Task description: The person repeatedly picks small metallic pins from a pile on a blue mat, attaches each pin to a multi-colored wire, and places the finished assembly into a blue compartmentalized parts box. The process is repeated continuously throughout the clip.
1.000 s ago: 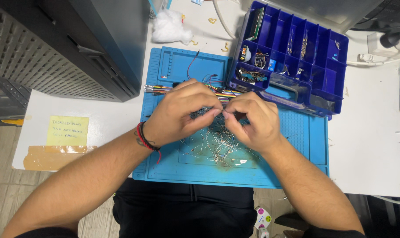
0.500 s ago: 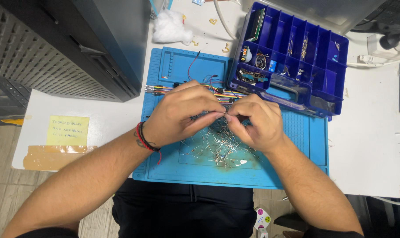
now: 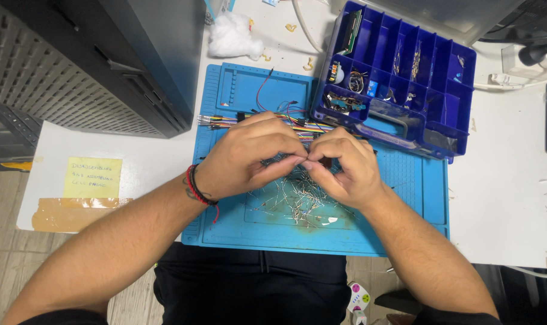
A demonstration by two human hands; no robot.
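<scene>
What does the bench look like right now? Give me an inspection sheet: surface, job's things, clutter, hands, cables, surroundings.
Surface: white table with a blue mat in front of the person.
Job's things: heap of small wire-legged parts on the mat; blue compartment box, open, at the mat's far right corner.
Clutter: white wad, yellow note, brown tape.
Hands: left hand and right hand meet fingertip to fingertip over the heap, pinching something too small to tell.
Cables: coloured jumper wires across the mat; red lead; white cable.
Surroundings: black computer case at left; wood floor.
</scene>
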